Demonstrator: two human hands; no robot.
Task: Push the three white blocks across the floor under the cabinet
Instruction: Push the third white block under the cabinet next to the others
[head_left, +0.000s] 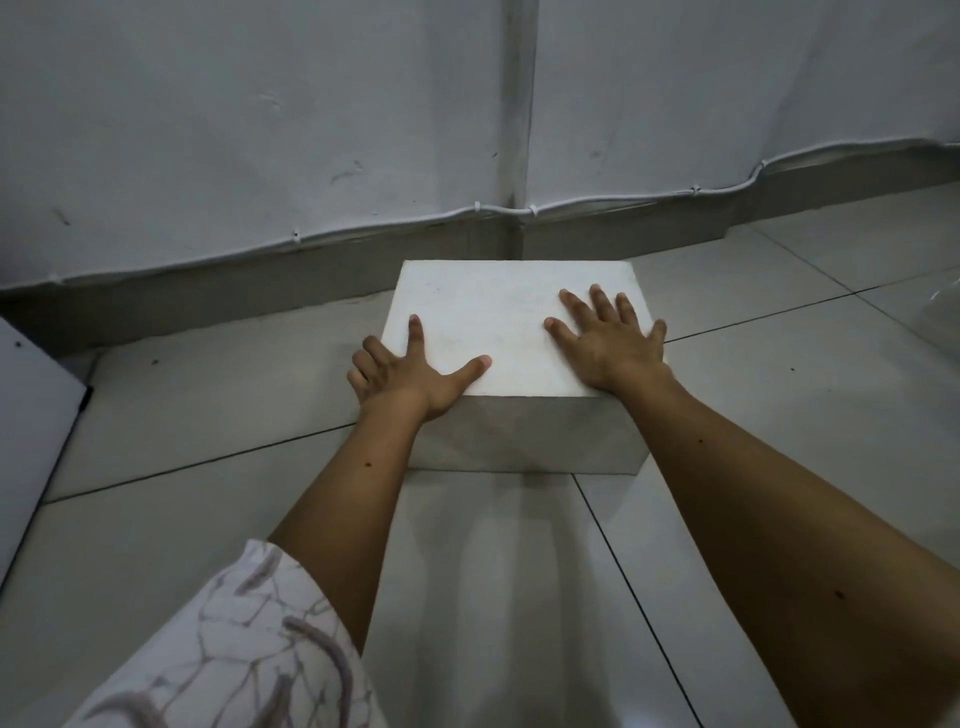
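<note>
Nearest, a patterned white sleeve (228, 644) on the left forearm. Beyond, left hand (402, 382) at the near left corner of a white block (514, 332), thumb and forefinger flat on top, other fingers curled over the side. Right hand (610, 343) flat on top, fingers spread. Block resting on grey floor tiles (779, 395), near the wall (260, 130). Cable (597, 201) along the wall's base.
</note>
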